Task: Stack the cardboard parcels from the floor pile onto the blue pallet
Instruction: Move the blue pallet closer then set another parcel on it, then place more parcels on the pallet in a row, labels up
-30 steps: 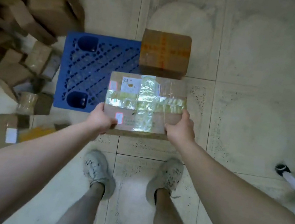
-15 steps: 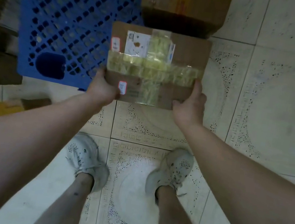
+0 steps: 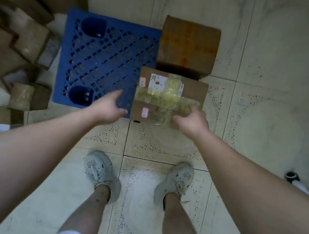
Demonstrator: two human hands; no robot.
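Dim overall, with a greenish-yellow cast. We see the brightest patch on floor tile (image 3: 143,192) at lower middle (light seems overhead; source out of view). Soft-edged shadow along near side of brown box (image 3: 188,47). Tape on taped parcel (image 3: 169,99) gives dull sheen. Left hand (image 3: 108,109) and right hand (image 3: 191,121) soft with motion blur. Floor pile (image 3: 10,31) at left is darkest and smeared. We note wide-angle bend: tile lines curve, forearms swell toward bottom corners. Fine grain throughout.

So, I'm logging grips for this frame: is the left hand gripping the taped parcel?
No, the left hand hangs open over the blue pallet, apart from the taped parcel.
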